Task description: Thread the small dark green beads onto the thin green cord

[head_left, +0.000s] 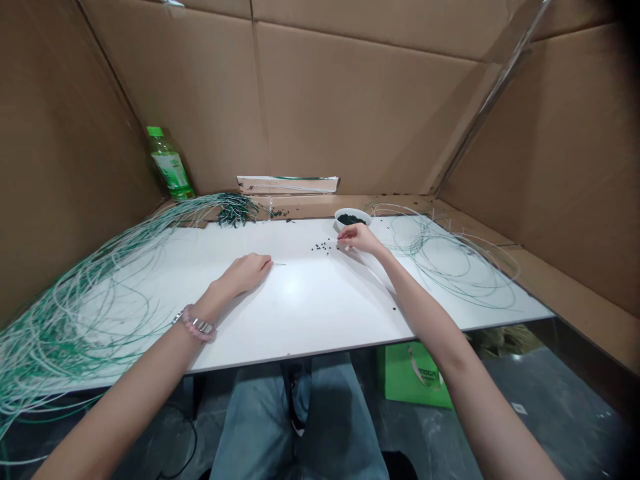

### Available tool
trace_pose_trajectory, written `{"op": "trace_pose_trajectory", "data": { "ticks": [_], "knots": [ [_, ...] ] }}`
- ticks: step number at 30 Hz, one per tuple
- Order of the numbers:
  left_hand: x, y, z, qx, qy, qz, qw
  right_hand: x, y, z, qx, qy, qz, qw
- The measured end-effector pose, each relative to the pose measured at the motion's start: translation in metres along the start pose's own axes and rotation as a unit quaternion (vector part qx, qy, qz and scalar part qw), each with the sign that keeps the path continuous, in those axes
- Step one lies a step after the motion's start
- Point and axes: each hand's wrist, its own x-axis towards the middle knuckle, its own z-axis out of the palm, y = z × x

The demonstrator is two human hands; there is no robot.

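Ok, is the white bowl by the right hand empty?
No, the white bowl beside the right hand holds a heap of small dark pieces.

Bottle: one
Bowl: one
Green bag: one
Dark bits, strands: more than I can count

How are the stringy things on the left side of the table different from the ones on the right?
The left strings make a big, thick tangle, but the right strings make a few thin, open loops. The left strings spill over the front edge of the white table, while the right strings lie mostly on top of it. Both are thin and bendy, with green and whitish colors.
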Motion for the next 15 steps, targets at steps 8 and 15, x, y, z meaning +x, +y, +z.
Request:
{"op": "trace_pose_trajectory", "data": {
  "ticks": [8,15],
  "knots": [
    [0.0004,-0.0004,0.0011,-0.005,0.0,0.001,1.0,-0.0023,-0.0014,0.0016,-0.017,-0.009,0.015,1.0],
    [-0.0005,0.0006,-0.0005,-0.008,0.004,0.002,1.0,-0.0023,-0.0012,0.002,-0.019,-0.013,0.01,1.0]
  ]
}}
